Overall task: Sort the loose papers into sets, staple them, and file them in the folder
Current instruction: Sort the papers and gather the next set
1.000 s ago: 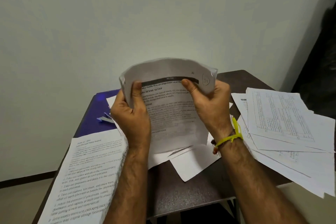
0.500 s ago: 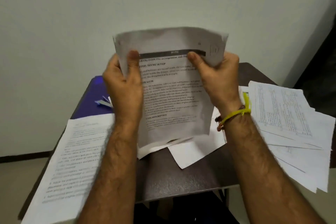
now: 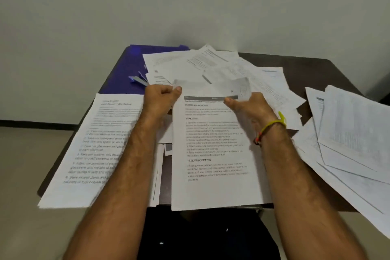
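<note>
A printed paper set [image 3: 215,154] with a dark header bar lies flat over the near edge of the small dark table [image 3: 312,69]. My left hand [image 3: 161,101] pinches its top left corner. My right hand [image 3: 249,107] holds its top right corner, which is curled up. A blue folder [image 3: 124,74] lies at the table's back left, with a small stapler [image 3: 138,79] on it. Loose papers [image 3: 211,65] are scattered behind my hands.
A printed sheet [image 3: 99,150] lies at the left and overhangs the table's front edge. A fanned stack of sheets [image 3: 350,133] hangs off the right side. A plain wall stands close behind the table. Dark trousers show below the table edge.
The paper set was held upright in the air in both hands; it has come down flat onto the table. The camera has tilted down, showing more loose papers behind.
</note>
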